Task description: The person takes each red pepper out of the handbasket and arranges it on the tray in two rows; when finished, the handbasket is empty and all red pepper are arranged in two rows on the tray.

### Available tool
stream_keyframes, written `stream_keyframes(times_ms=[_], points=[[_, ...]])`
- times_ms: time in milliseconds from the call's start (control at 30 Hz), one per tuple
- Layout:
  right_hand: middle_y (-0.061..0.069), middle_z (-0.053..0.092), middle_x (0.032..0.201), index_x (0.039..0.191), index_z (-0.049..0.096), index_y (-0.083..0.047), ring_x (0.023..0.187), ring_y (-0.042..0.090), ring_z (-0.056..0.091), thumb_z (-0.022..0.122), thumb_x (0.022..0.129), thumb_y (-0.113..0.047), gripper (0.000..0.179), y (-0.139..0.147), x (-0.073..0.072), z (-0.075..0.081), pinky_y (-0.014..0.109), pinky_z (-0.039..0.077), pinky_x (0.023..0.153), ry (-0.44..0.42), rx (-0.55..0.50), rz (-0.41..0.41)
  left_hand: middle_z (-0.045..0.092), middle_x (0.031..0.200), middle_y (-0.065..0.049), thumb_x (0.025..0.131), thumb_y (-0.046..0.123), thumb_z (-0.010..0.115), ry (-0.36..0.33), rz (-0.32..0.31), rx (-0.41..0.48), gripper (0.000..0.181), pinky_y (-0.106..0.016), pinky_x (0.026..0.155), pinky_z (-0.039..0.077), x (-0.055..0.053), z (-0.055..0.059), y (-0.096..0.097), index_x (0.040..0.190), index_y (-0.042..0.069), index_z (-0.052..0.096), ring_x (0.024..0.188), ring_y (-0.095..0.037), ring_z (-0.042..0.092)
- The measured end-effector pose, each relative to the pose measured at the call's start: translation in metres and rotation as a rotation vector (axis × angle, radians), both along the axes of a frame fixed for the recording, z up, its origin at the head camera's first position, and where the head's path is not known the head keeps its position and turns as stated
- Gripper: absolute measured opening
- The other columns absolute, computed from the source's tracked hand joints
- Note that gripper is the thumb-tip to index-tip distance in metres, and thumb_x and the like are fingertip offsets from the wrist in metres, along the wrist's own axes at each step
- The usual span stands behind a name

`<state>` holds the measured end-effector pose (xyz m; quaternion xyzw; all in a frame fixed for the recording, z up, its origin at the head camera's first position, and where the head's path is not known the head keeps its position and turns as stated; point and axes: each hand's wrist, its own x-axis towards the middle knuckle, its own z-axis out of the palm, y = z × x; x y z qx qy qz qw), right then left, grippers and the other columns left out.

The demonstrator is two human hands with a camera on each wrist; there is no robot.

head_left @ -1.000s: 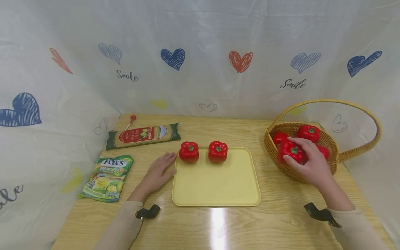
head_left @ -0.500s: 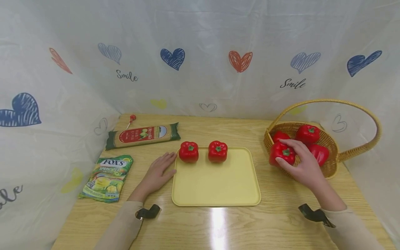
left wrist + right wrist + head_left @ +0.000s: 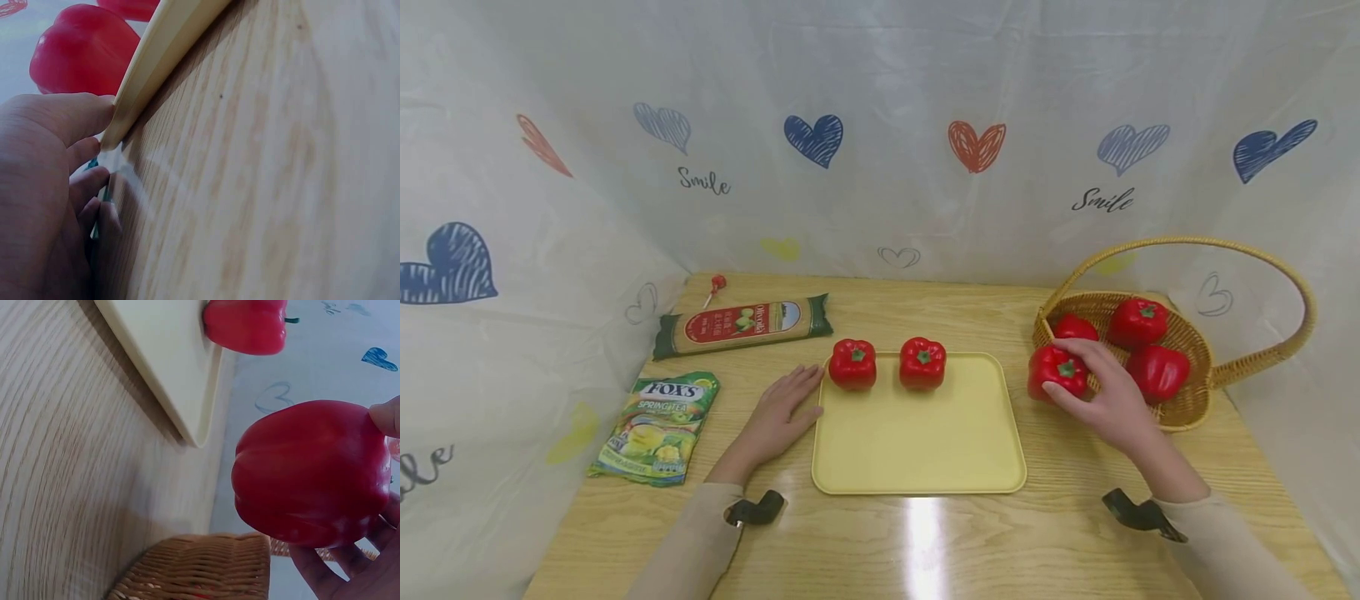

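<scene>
My right hand (image 3: 1101,392) grips a red bell pepper (image 3: 1057,372) between thumb and fingers, held at the left rim of the wicker basket (image 3: 1197,408). In the right wrist view this bell pepper (image 3: 312,475) hangs above the table. Inside the basket lie several other red peppers (image 3: 1157,371). My left hand (image 3: 778,417) rests with fingers extended at the left edge of the yellow tray (image 3: 917,450); its thumb touches the tray rim (image 3: 134,87) in the left wrist view. Two red bell peppers, a left one (image 3: 852,364) and a right one (image 3: 922,363), stand along the tray's far side.
A long olive-and-green food packet (image 3: 741,327) lies behind the left hand, with a red lollipop (image 3: 718,283) past it. A green candy bag (image 3: 658,427) is at the left. The basket's tall handle (image 3: 1303,321) arches up at the right. A white curtain (image 3: 880,200) closes the back.
My right hand has moved left, carrying the bell pepper from inside the basket out to its left rim. The left hand has stayed put.
</scene>
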<state>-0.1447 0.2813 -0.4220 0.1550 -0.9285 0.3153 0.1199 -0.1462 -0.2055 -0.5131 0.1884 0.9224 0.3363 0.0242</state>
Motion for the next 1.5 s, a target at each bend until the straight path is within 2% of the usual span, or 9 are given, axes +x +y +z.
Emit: stream_keyframes(times_ms=[400,833,1500], points=[[0.015,0.058,0.134,0.136,0.059,-0.010,0.122,0.037,0.053,0.084,0.083,-0.019,0.059,-0.013,-0.007,-0.007,0.068,0.050,0.093,-0.010,-0.012,0.038,0.033,0.164,-0.011,0.103,0.031,0.059,-0.001,-0.001,-0.004,0.063,-0.052,0.125,0.011,-0.001,-0.001,-0.001,0.158,0.010,0.037,0.154,-0.034,0.021],[0.015,0.057,0.134,0.138,0.058,-0.011,0.117,0.038,0.057,0.083,0.086,-0.021,0.058,-0.026,-0.016,-0.019,0.067,0.052,0.092,-0.063,-0.044,0.064,0.034,0.163,-0.011,0.103,0.032,0.059,-0.001,-0.003,-0.009,0.064,-0.052,0.125,0.011,-0.001,-0.001,0.000,0.158,0.010,0.037,0.154,-0.034,0.022],[0.016,0.054,0.140,0.140,0.056,-0.009,0.126,0.038,0.054,0.082,0.087,-0.025,0.062,-0.047,-0.032,-0.033,0.063,0.048,0.101,-0.104,-0.058,0.091,0.034,0.164,-0.011,0.103,0.031,0.059,-0.005,-0.005,-0.013,0.063,-0.051,0.125,0.011,-0.001,0.000,0.000,0.158,0.009,0.037,0.154,-0.034,0.021]])
